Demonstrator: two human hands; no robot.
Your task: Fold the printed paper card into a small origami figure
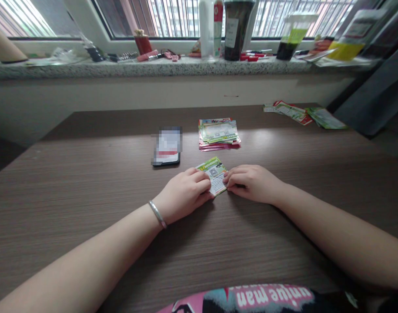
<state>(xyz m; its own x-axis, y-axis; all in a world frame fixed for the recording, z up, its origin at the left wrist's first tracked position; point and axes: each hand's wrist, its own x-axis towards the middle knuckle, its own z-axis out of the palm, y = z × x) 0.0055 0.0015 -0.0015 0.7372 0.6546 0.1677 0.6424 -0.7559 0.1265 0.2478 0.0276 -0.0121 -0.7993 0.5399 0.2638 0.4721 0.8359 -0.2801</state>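
A small green and white printed card lies tilted on the brown table, between my two hands. My left hand, with a silver bangle at the wrist, has its fingers curled over the card's left side and hides that part. On the right edge, the fingertips of my right hand pinch the card. Just beyond it rests a stack of colourful printed cards, green on top and pink-red underneath. A phone, partly blurred out, lies to the left of the stack.
More printed leaflets lie at the table's far right corner. Behind the table, a stone windowsill holds a dark cup, bottles, a red jar and a container of yellow liquid.
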